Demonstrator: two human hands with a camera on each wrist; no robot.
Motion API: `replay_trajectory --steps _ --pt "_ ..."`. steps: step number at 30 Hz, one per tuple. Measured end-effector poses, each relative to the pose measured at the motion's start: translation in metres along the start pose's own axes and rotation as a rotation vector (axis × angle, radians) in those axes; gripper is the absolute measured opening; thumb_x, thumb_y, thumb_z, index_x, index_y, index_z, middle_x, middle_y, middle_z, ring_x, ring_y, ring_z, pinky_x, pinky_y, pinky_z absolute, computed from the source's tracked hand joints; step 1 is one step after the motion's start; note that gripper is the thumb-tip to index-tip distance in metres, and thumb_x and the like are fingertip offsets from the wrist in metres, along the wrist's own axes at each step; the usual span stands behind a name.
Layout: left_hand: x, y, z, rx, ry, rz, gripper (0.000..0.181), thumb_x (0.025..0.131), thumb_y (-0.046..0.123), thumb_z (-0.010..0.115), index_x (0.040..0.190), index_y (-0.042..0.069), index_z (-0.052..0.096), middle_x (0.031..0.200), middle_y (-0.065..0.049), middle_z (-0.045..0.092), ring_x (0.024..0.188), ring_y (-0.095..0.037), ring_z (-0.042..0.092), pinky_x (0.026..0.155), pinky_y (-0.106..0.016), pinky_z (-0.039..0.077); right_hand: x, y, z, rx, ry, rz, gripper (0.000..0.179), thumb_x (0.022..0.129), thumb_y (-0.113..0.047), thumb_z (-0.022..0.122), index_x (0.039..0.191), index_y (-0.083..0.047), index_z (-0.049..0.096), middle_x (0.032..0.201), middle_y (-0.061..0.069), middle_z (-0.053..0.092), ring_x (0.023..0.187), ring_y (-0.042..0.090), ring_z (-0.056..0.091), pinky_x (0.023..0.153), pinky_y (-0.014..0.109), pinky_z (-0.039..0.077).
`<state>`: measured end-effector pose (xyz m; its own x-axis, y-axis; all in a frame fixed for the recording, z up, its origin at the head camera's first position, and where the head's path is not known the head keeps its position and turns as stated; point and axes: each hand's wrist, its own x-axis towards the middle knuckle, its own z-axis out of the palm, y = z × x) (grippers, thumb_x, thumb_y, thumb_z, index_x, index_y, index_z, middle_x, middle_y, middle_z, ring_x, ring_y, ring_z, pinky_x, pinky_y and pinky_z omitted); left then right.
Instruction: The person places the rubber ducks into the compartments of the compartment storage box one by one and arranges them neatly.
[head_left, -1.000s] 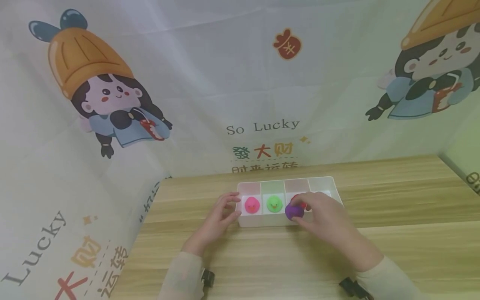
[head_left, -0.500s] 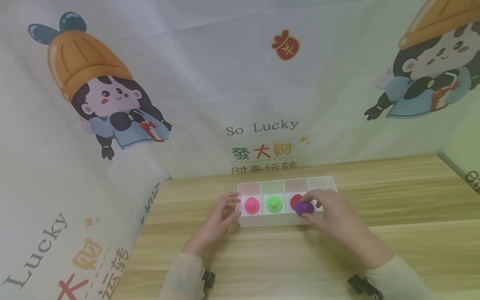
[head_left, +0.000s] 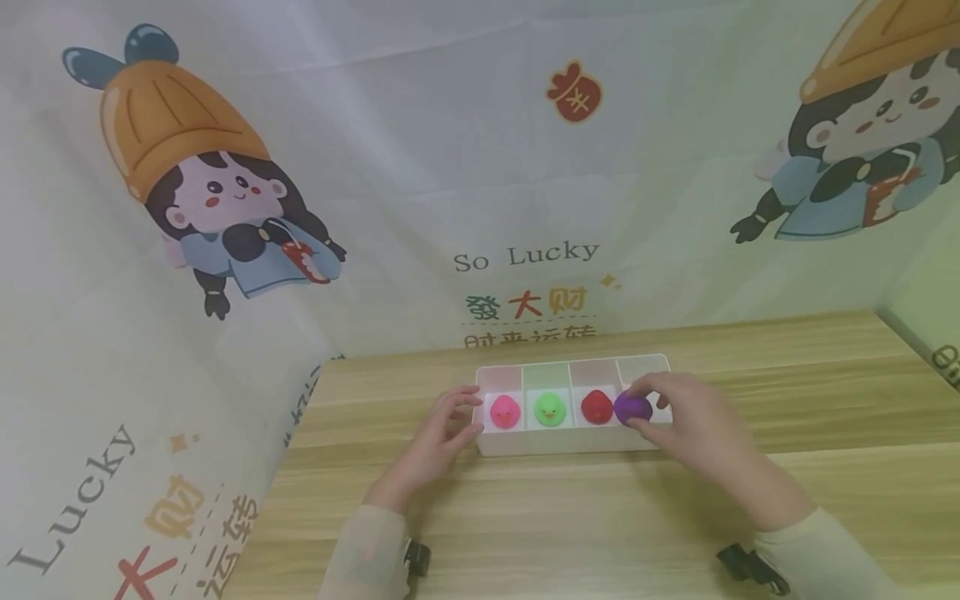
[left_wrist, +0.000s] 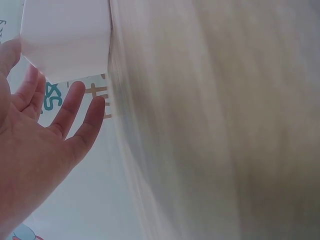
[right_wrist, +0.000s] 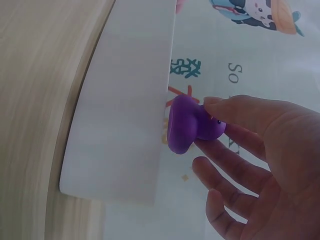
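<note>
A purple rubber duck (head_left: 632, 407) is pinched between the thumb and fingers of my right hand (head_left: 690, 417), over the rightmost compartment of a white divided box (head_left: 562, 442). In the right wrist view the duck (right_wrist: 186, 125) is tilted above the box's rim, its head towards the palm. Three other ducks sit in the box, one per compartment: pink (head_left: 505, 412), green (head_left: 550, 409) and red (head_left: 597, 407). My left hand (head_left: 438, 433) is at the box's left end, fingers spread and relaxed; in the left wrist view its thumb touches the box wall (left_wrist: 70, 45).
The box stands on a wood-grain table (head_left: 540, 517) near its back edge. Behind and to the left hangs a pale printed cloth (head_left: 405, 192) with cartoon figures and lettering. Dark straps (head_left: 750, 567) show at both wrists.
My right hand has carried the purple duck rightwards, from in front of the red duck's compartment to the rightmost one. The red duck has come into full view. My left hand stays put.
</note>
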<state>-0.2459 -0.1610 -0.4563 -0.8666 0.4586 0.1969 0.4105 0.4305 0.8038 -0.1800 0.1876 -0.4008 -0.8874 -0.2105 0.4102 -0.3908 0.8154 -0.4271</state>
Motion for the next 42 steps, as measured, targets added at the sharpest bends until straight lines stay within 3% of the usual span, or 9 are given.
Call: replay_trajectory --steps 11,18,23,29,36,42 --pt "-0.001 0.001 -0.001 -0.010 -0.004 0.010 0.036 0.087 0.021 0.056 0.120 0.009 0.045 0.137 0.000 0.029 0.110 -0.034 0.040 0.089 -0.049 0.038 -0.002 0.006 -0.006 -0.048 -0.006 0.024 0.026 0.068 -0.033 0.075 0.090 -0.026 0.062 0.083 -0.012 0.059 0.072 0.013 0.051 0.053 0.026 0.039" --pt "-0.005 0.027 -0.003 -0.053 -0.007 0.021 0.032 0.087 0.008 0.055 0.117 0.002 0.045 0.136 -0.012 0.030 0.109 -0.041 0.038 0.089 -0.054 0.034 -0.002 0.013 -0.008 -0.080 -0.006 0.024 0.025 0.068 -0.033 0.075 0.089 -0.025 0.063 0.082 -0.010 0.059 0.073 0.013 0.052 0.053 0.027 0.041" --pt "-0.007 0.037 -0.005 -0.042 -0.006 0.008 0.030 0.087 0.008 0.054 0.116 0.006 0.046 0.137 -0.013 0.029 0.110 -0.040 0.038 0.090 -0.053 0.035 0.002 0.018 -0.008 -0.075 -0.020 0.020 0.026 0.069 -0.030 0.075 0.090 -0.022 0.063 0.082 -0.008 0.059 0.073 0.016 0.052 0.053 0.027 0.042" --pt "-0.006 0.035 -0.005 -0.043 -0.009 0.013 0.032 0.087 0.007 0.054 0.117 0.001 0.045 0.136 -0.014 0.029 0.109 -0.041 0.039 0.089 -0.054 0.035 0.006 0.024 -0.005 -0.066 -0.051 0.008 0.025 0.069 -0.029 0.075 0.089 -0.020 0.063 0.080 -0.009 0.059 0.072 0.016 0.052 0.056 0.028 0.042" --pt "-0.006 0.033 -0.005 -0.043 -0.004 0.008 0.031 0.087 0.008 0.055 0.117 0.004 0.046 0.136 -0.012 0.029 0.110 -0.041 0.039 0.090 -0.053 0.034 0.011 0.032 0.001 -0.063 -0.118 0.005 0.026 0.070 -0.029 0.074 0.092 -0.020 0.062 0.080 -0.009 0.059 0.074 0.016 0.053 0.058 0.028 0.042" --pt "-0.001 0.011 -0.001 -0.010 0.002 0.009 0.034 0.087 0.015 0.056 0.119 0.006 0.046 0.137 -0.004 0.030 0.110 -0.034 0.041 0.090 -0.049 0.037 0.015 0.037 0.007 -0.076 -0.156 0.015 0.027 0.070 -0.028 0.074 0.093 -0.020 0.062 0.079 -0.011 0.059 0.073 0.015 0.053 0.061 0.030 0.042"
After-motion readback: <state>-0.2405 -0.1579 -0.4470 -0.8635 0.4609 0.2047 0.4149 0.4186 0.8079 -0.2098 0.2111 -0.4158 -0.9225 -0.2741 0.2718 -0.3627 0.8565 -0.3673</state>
